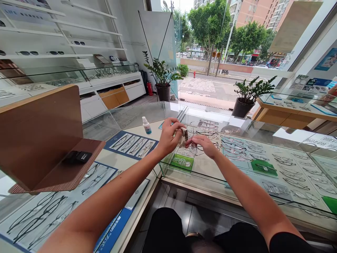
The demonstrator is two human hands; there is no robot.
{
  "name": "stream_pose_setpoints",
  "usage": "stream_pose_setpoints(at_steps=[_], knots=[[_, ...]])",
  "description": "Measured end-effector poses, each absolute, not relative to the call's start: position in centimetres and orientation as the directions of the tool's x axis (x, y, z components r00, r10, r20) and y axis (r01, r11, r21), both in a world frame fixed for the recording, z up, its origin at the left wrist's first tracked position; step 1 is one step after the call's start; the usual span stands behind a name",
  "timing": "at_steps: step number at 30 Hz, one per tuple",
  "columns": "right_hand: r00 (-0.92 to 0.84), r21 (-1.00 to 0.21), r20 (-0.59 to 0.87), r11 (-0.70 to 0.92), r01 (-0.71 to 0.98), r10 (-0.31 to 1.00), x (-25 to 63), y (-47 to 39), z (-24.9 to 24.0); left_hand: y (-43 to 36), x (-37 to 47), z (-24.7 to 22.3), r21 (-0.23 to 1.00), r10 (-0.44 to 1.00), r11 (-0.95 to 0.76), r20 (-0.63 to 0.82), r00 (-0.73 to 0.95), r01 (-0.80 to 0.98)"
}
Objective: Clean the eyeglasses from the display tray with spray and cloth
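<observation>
Above the glass display counter, my left hand [170, 135] is closed on a light, crumpled cloth [182, 140] with a dark patterned part near its top. Just to its right, my right hand [205, 144] pinches a small reddish end beside the cloth; what this is exactly is too small to tell. Thin clear rims show near the fingers, but whether they are held or lie under the glass cannot be made out. A small white spray bottle [146, 125] with a blue label stands upright on the glass, left of my left hand.
Rows of eyeglasses [233, 147] lie inside the glass counter [195, 175]. A brown wooden stand [42, 137] holding a black object [78, 157] is at the left. Potted plants [163, 92] stand beyond the counter. At the far right edge, part of another person's arm [329, 97] shows.
</observation>
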State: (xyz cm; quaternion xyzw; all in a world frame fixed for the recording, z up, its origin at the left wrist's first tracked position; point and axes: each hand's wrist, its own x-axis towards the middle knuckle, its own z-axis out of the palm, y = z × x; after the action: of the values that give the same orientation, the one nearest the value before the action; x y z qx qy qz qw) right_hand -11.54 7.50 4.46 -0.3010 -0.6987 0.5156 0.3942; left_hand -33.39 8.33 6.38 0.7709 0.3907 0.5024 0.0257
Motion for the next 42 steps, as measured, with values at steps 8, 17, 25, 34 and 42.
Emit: stream_pose_setpoints(at_steps=[8, 17, 25, 34, 42], knots=[[-0.588, -0.955, 0.22, 0.295, 0.034, 0.779, -11.8, 7.1, 4.6, 7.9, -32.6, 5.2, 0.373, 0.549, -0.691, 0.828, 0.113, 0.62], [-0.572, -0.952, 0.243, 0.305, 0.013, 0.783, -11.7, 7.2, 4.7, 7.5, -32.4, 5.9, 0.735, 0.875, -0.45, 0.475, 0.087, 0.508], [-0.59, -0.958, 0.233, 0.285, -0.005, 0.773, -11.8, 7.2, 4.9, 8.6, -31.7, 5.6, 0.977, 0.934, -0.215, 0.203, 0.296, 0.01], [-0.635, -0.985, 0.157, 0.163, -0.049, 0.756, -11.8, 7.4, 4.2, 8.2, -31.3, 5.3, 0.906, 0.816, 0.159, 0.103, 0.569, -0.393], [-0.679, -0.981, 0.108, 0.19, 0.048, 0.727, -12.3, 6.9, 4.2, 8.8, -31.8, 4.0, 0.894, 0.75, 0.196, 0.128, 0.649, -0.403]])
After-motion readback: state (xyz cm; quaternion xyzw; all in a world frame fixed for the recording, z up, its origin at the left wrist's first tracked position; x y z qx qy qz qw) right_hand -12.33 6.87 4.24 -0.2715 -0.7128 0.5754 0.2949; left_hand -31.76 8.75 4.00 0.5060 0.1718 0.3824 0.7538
